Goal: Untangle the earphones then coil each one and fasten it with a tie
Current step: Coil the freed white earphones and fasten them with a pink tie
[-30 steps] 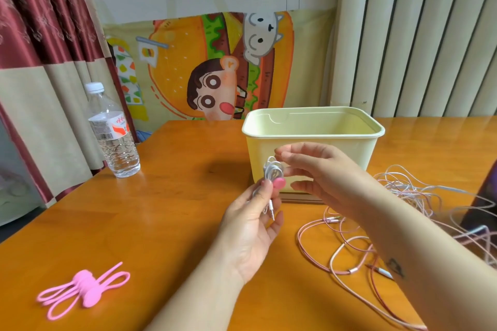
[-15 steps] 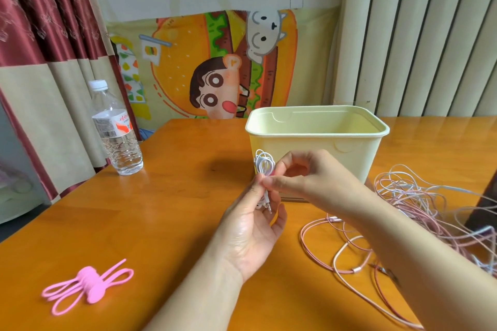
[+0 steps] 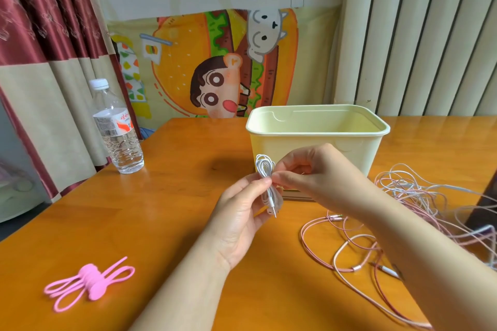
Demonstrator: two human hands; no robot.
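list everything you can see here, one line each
coiled earphone: one, white, held up in front of the bin
tangled earphones: number unclear, pink and white, table right
ties: one bundle, pink, table front left
bin: one, pale yellow, table centre back
water bottle: one, clear with white cap, table's left edge
table: one, orange wood, underneath
cartoon poster: one, multicoloured, back wall
curtain: one, red and beige, left
left hand: one, pinching the coil from below
right hand: one, pinching the coil's side

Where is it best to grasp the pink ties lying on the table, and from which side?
Probably pinch the thick bunched middle of the pink ties from above: it stands proud of the table, while the thin loops lie flat.
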